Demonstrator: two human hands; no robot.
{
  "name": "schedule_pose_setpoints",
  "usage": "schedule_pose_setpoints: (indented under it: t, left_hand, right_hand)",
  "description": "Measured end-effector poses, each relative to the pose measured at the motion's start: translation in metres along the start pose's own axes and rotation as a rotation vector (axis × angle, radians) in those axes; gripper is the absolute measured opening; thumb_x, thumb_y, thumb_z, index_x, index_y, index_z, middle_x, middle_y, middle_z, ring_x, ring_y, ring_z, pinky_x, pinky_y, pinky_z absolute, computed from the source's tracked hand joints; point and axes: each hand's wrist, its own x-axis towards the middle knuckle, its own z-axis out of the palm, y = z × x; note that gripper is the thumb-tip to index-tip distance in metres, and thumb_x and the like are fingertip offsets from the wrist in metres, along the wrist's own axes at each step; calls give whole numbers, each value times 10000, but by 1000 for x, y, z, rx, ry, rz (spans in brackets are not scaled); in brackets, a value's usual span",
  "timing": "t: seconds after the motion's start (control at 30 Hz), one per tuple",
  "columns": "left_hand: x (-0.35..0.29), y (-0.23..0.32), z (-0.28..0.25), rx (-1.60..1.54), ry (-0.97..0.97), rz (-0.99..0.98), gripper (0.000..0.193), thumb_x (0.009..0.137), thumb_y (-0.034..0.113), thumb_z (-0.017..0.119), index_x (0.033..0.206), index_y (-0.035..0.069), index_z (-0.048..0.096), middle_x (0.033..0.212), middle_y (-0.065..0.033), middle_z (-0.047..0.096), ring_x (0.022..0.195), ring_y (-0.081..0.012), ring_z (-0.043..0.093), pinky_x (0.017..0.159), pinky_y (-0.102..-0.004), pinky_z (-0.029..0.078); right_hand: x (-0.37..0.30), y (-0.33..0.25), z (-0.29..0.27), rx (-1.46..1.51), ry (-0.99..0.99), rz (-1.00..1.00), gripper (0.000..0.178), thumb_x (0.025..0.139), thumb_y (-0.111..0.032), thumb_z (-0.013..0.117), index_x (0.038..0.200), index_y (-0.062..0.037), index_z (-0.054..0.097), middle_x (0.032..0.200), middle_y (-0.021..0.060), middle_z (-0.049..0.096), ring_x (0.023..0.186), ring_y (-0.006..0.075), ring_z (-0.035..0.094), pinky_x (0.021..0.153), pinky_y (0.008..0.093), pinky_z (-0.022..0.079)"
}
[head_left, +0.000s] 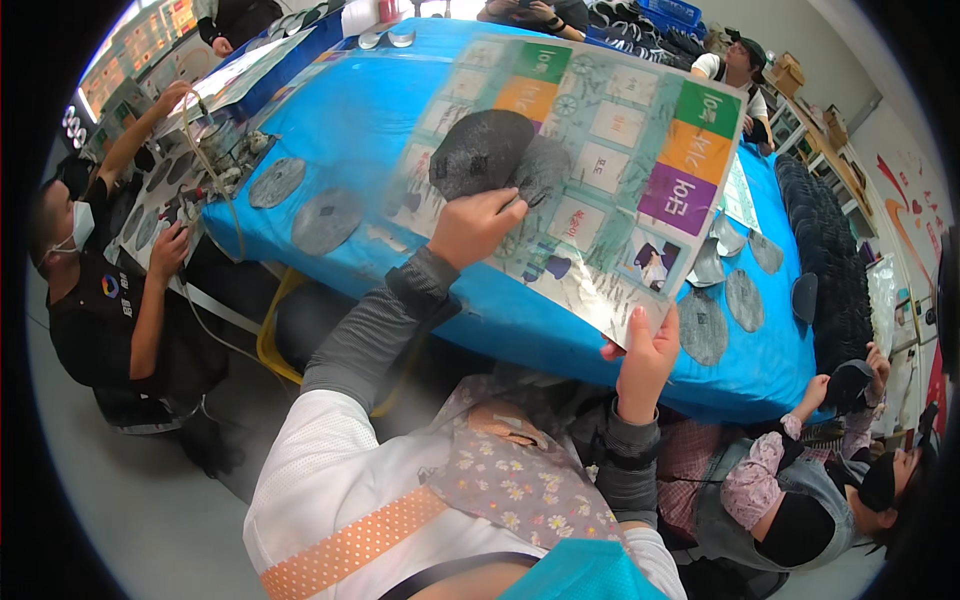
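My left hand (474, 230) is closed, its thumb and fingers pinching the lower edge of dark grey rounded pieces (482, 152) that look like fabric. Two of them overlap, the left one larger and darker. Behind them, tilted above the table, is a large glossy printed sheet (612, 168) with green, orange and purple blocks and small pictures. My right hand (648, 365) grips the sheet's lower right corner, thumb on the front. Part of the sheet is hidden by the dark pieces and my left hand.
On the blue-covered table (540, 352) lie grey ovals to the left (327, 221) and right (703, 327). A long row of black pieces (815, 250) lines the right edge. Co-workers sit at left (110, 300) and right (770, 490); others are farther back. A yellow-framed chair (268, 335) stands left.
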Motion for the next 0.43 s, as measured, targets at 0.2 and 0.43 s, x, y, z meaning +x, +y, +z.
schedule_pose_setpoints:
  t: [0.2, 0.43]
  left_hand:
    - [-2, 16, -13, -27, -90, 46, 199, 786, 97, 592, 984, 113, 578, 969, -99, 661, 812, -254, 656, 650, -335, 534]
    - [-2, -34, -37, 80, -6, -293, 189, 872, 124, 591, 1043, 95, 515, 882, -86, 655, 760, -267, 647, 610, -345, 512]
  right_hand:
    - [5, 1, 1, 9, -23, -28, 367, 931, -100, 445, 1286, -21, 401, 966, 88, 617, 599, 98, 587, 415, 196, 469]
    - [4, -2, -22, -37, -104, 106, 370, 917, -105, 481, 1278, -41, 429, 953, 82, 627, 581, 94, 586, 401, 189, 466]
